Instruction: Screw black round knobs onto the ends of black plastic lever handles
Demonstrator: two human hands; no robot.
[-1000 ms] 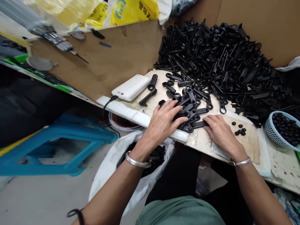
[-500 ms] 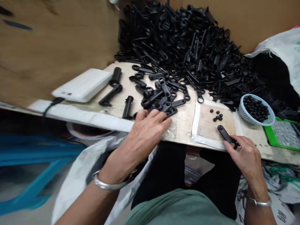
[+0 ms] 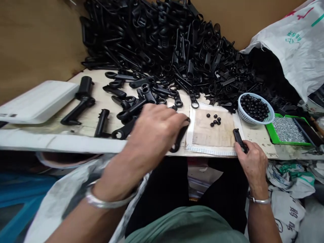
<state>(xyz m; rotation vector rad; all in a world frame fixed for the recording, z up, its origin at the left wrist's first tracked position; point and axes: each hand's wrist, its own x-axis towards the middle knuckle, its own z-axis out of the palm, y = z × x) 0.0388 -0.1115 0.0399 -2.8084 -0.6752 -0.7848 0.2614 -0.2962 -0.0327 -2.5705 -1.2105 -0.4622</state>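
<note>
My left hand (image 3: 158, 130) is closed on a black plastic arm with a rounded end (image 3: 180, 137), lifted just over the table edge; the fingers hide its upper part. At the right, my right hand (image 3: 253, 160) pinches a short black plastic piece (image 3: 238, 136) by its lower end, beside the cloth-covered pad (image 3: 210, 136). Several small black balls (image 3: 215, 118) lie on that pad. Behind my left hand is a loose group of black plastic arms with ring ends (image 3: 133, 109).
A big heap of black plastic parts (image 3: 152, 44) covers the back. Right of the pad stand a light blue basket of black balls (image 3: 272, 116) and a green tray (image 3: 272, 136) of small metal pieces. Black tubes (image 3: 102, 121) and a white box (image 3: 37, 101) lie left.
My left hand has come away from the group of arms and now grips one of them, closer to the pad. My right hand still holds its piece. The view has shifted right.
</note>
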